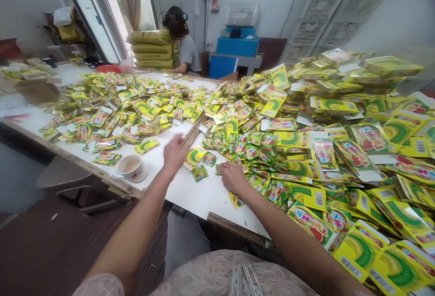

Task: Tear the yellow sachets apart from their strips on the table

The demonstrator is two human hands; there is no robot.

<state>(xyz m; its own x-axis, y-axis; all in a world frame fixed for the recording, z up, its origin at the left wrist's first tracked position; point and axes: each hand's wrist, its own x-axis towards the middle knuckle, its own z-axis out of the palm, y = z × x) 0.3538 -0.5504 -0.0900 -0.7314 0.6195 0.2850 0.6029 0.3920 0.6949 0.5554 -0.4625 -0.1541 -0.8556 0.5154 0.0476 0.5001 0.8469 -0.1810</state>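
Note:
My left hand [175,153] hovers over the white table, just left of a yellow packet [195,156]; its fingers are bent and blurred, and whether they hold anything does not show. My right hand [234,177] is at the left edge of a heap of small green sachets [253,148], fingers curled together; anything in them is too small to name. Between the hands lie two loose green sachets, one nearer me [200,173] and one farther off [210,159]. A wooden strip [194,130] extends away beyond my left hand.
A white cup [129,168] with a pale brown drink stands near the table's front edge [112,179]. Flat yellow-green boxes [360,146] are piled high on the right. Filled packets [112,101] spread over the left. Across the table sits a person [190,53] beside stacked sacks [151,51].

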